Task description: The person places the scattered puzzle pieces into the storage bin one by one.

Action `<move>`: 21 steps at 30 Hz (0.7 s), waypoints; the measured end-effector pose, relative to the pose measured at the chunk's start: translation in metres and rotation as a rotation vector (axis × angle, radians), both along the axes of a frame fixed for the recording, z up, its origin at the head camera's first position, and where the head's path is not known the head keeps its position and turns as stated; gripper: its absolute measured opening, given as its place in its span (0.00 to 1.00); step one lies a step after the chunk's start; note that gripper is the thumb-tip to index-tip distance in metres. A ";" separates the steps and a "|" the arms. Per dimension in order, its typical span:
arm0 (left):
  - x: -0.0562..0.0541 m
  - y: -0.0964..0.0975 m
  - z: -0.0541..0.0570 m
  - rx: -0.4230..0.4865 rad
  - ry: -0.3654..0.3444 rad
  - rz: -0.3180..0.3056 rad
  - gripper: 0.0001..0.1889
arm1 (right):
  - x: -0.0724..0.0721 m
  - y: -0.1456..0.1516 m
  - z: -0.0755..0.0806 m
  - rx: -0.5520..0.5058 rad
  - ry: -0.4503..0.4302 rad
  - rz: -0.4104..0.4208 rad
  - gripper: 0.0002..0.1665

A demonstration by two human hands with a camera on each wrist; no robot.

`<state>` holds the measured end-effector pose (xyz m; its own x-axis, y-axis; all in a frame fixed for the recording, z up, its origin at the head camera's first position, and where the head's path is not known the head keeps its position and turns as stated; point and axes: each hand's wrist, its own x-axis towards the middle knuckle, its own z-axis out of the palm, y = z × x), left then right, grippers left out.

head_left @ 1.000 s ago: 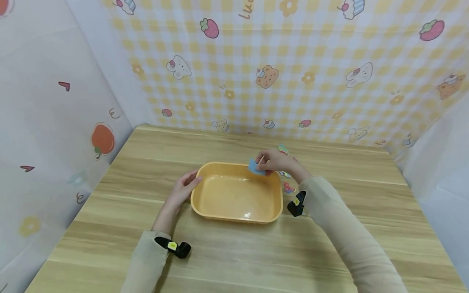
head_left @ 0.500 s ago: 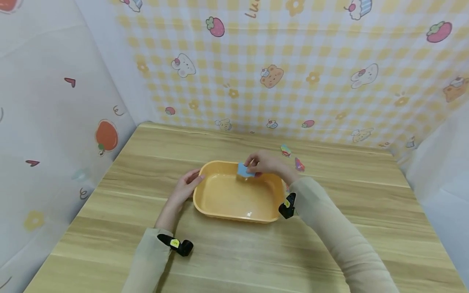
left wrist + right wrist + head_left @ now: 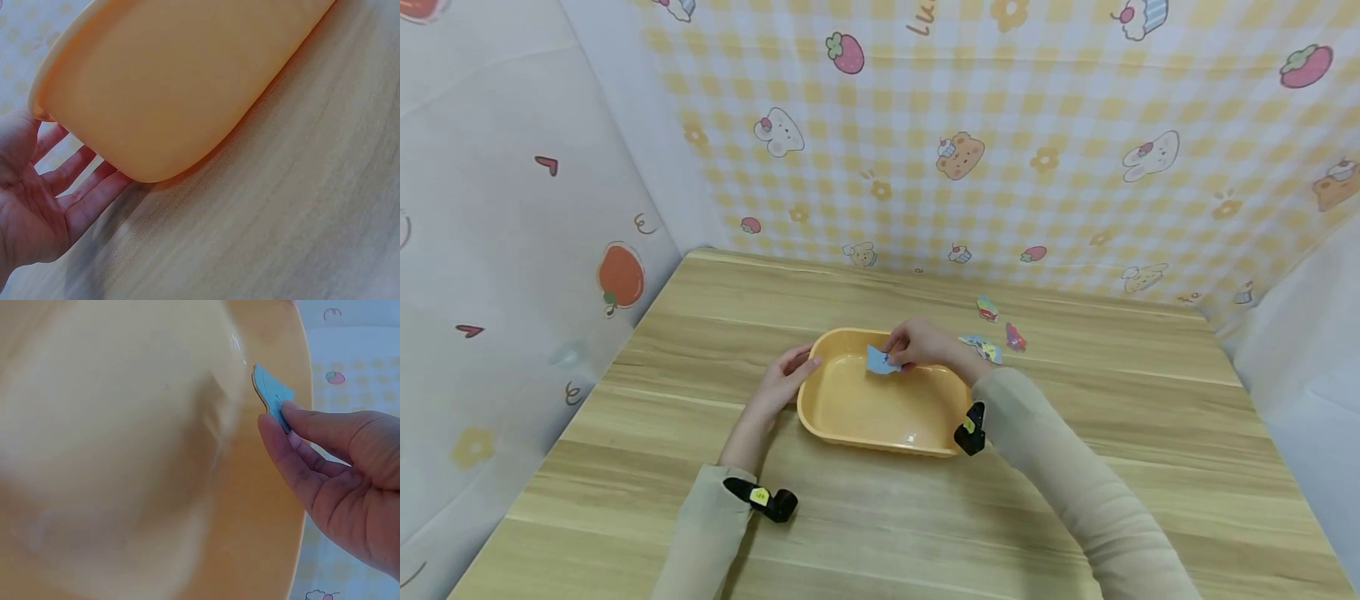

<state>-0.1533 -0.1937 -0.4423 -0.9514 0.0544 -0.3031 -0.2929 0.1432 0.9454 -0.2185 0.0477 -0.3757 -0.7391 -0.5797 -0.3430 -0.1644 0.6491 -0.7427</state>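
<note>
A yellow-orange plastic basin (image 3: 865, 417) sits on the wooden table. My left hand (image 3: 775, 385) grips its left end, thumb over the rim and fingers against the outer wall, as the left wrist view shows from below. Between right thumb and forefinger I pinch a flat, light-blue puzzle piece (image 3: 269, 394) with a curved edge. This right hand (image 3: 919, 343) is over the basin's far side, and the piece hangs above the basin floor. In the head view the right forearm covers the basin's right rim.
Several colourful flat pieces lie right of the basin: a blue and yellow group (image 3: 983, 348), a red-purple piece (image 3: 1015, 337) and a green-red one (image 3: 987, 308). A checked curtain (image 3: 1037, 192) stands behind the table (image 3: 880, 542).
My right hand has moved left over the basin with the puzzle piece, uncovering the loose pieces on the right. The left hand stays on the basin's rim.
</note>
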 end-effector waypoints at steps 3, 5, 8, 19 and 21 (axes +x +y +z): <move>0.000 0.000 0.001 -0.005 0.003 0.002 0.27 | 0.001 -0.006 -0.002 -0.004 0.012 0.008 0.11; 0.000 0.000 0.001 -0.006 0.002 0.005 0.27 | 0.003 -0.009 -0.003 0.003 0.028 0.015 0.10; 0.000 0.000 0.001 -0.006 0.003 0.001 0.27 | 0.005 -0.015 -0.004 0.027 0.043 0.027 0.10; 0.001 -0.001 0.001 -0.006 0.017 -0.004 0.27 | -0.121 -0.030 -0.251 -0.051 0.127 0.203 0.09; 0.001 -0.001 0.001 -0.007 0.017 -0.007 0.27 | -0.140 -0.035 -0.287 -0.026 0.148 0.200 0.10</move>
